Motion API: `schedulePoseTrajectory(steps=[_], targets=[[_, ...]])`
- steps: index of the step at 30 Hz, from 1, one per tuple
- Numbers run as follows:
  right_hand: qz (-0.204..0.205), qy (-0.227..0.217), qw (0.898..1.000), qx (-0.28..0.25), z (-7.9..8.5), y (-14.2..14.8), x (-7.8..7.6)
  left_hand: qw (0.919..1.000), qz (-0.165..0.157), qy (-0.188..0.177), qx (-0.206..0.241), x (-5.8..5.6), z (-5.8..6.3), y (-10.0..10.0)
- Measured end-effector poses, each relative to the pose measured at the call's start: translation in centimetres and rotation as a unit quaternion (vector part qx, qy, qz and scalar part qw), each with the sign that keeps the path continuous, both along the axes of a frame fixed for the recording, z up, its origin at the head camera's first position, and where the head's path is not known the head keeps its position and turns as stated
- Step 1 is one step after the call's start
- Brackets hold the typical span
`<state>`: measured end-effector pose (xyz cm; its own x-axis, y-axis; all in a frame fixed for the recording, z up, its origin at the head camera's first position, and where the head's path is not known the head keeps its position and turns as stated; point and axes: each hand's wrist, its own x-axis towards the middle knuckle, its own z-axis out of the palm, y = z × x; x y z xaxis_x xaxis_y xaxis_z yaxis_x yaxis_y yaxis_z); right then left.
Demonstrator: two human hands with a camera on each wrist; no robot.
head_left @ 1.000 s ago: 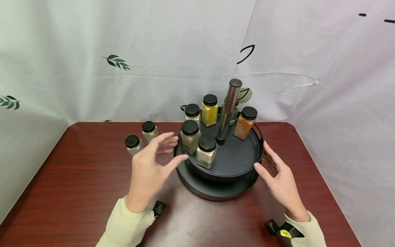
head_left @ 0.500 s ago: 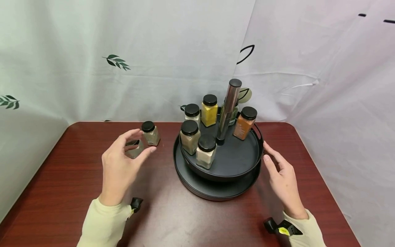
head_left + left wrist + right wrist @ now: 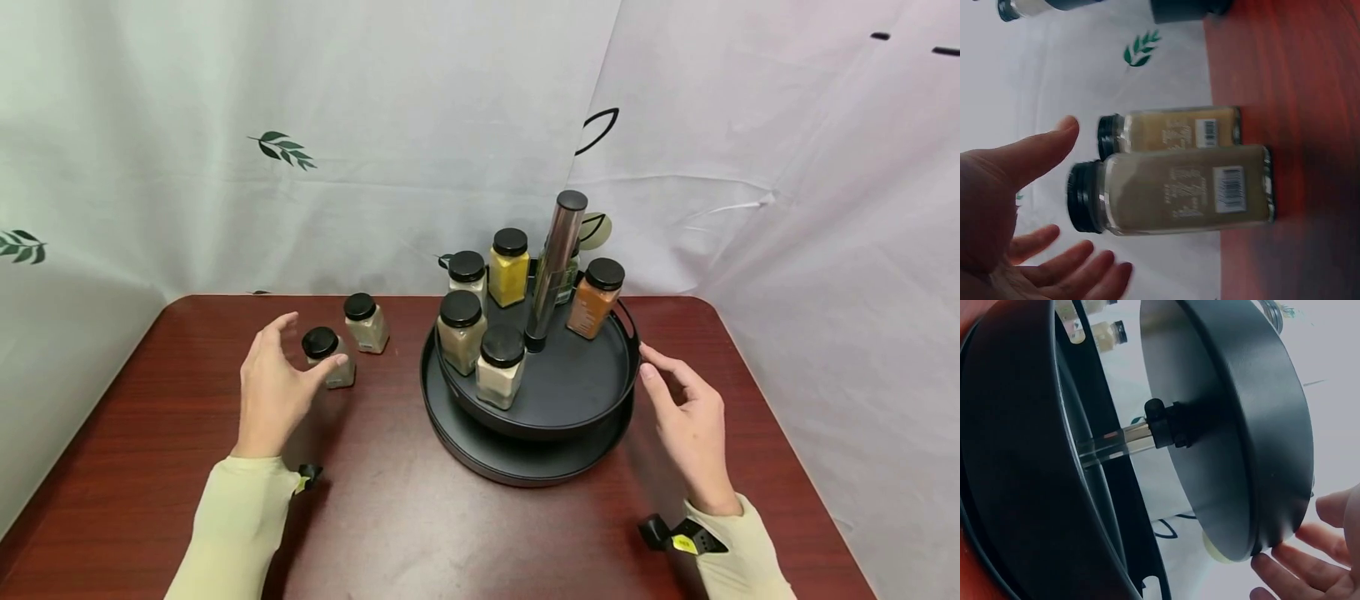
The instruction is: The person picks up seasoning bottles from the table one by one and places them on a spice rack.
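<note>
My left hand point(image 3: 272, 396) reaches around the nearer of two spice jars on the table's left side, thumb and fingers spread apart. In the left wrist view this glass spice jar point(image 3: 1147, 194), with black lid and greyish-brown powder, stands between thumb and fingers without a grip on it. Just behind it is a second jar point(image 3: 367, 332) of tan powder. My right hand point(image 3: 688, 425) has its fingertips at the right edge of the black two-tier turntable's upper tray point(image 3: 573, 396); the right wrist view shows relaxed fingers along the tray's outer wall point(image 3: 1279, 444).
On the upper tray stand several black-lidded jars, among them a yellow one point(image 3: 508, 279), an orange one point(image 3: 592, 308) and a cream one point(image 3: 498, 385). A tall post point(image 3: 551, 275) rises from its middle. Below lies the wider lower tray point(image 3: 517, 468). A white curtain point(image 3: 390, 125) hangs behind the table.
My left hand has moved left, away from the turntable, to the nearer jar on the table. The right thumb has shifted slightly at the tray's edge. The jars have not moved.
</note>
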<state>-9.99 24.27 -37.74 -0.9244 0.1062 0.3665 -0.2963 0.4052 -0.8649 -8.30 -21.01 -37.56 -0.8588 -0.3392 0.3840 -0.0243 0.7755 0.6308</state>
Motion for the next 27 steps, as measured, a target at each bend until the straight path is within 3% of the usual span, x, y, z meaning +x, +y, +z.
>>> schedulePoseTrajectory(steps=[7,13,17,27], targets=[[0.001,0.0,1.0,-0.024,0.2,0.2,-0.6,0.9955,-0.008,-0.094,0.012,-0.6,-1.2,-0.8],[0.049,-0.033,0.994,-0.087,0.0,0.4,-1.5,0.9908,-0.017,-0.131,0.027,-0.8,-1.9,-1.3],[0.088,-0.032,0.991,-0.099,0.0,0.7,-2.0,0.9887,-0.024,-0.144,0.033,-1.0,-2.1,-1.5],[0.131,-0.037,0.99,-0.033,0.3,0.8,-2.6,0.99,-0.028,-0.137,0.021,-1.3,-2.7,-1.2]])
